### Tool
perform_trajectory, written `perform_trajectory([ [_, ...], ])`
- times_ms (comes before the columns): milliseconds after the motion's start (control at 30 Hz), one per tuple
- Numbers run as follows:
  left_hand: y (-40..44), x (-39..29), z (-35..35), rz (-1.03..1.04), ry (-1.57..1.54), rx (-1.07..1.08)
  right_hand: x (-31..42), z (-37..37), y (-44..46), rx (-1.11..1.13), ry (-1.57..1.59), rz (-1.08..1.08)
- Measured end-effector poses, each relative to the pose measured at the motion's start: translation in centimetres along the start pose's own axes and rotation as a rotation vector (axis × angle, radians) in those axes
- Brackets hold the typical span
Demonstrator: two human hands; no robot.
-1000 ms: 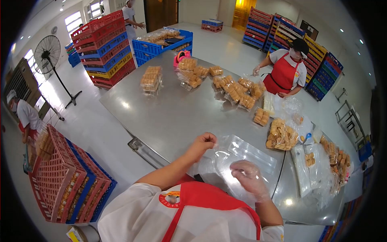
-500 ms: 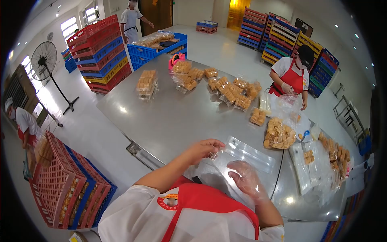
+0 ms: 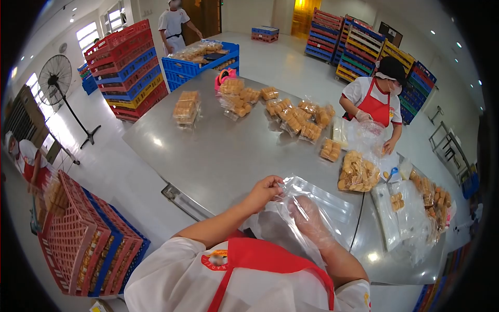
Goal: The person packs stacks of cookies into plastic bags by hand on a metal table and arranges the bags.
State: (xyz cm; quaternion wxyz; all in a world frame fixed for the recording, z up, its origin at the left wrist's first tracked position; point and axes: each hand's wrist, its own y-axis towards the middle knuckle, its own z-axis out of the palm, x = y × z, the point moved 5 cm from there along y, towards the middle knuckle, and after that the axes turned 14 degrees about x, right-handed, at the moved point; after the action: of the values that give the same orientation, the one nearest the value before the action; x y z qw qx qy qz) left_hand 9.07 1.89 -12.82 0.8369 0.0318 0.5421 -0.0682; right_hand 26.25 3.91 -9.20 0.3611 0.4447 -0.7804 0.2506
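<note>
Currently | left hand: pinching clear bag | right hand: half-curled, touching it

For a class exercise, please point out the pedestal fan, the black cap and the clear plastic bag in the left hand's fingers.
Pedestal fan (image 3: 53, 79): head view, its hub.
Black cap (image 3: 391, 67): head view, its crown.
Clear plastic bag (image 3: 284, 206): head view, its film.

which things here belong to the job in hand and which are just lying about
Likely in the job:
- clear bag, pinched by the left hand, with the gloved right hand at it
- flat clear plastic on the table
- probably the bagged biscuits

Apparently just about:
- standing fan
- tall crate stack
- pink item
</note>
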Motion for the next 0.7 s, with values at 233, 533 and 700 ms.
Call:
perform_trajectory([
  [233,-0.8,1.2,-1.6,-0.078,-0.085,-0.042,1.6,0.7,0.5,-0.082,0.069,-0.050],
  [533,-1.1,-0.1,-5.9,0.104,-0.099,-0.149,4.0,2.9,6.1,-0.165,0.271,0.006],
  [700,-2.2,-1.5,-10.7,0.086,-0.091,-0.161,6.5,3.1,7.5,-0.078,0.312,0.042],
])
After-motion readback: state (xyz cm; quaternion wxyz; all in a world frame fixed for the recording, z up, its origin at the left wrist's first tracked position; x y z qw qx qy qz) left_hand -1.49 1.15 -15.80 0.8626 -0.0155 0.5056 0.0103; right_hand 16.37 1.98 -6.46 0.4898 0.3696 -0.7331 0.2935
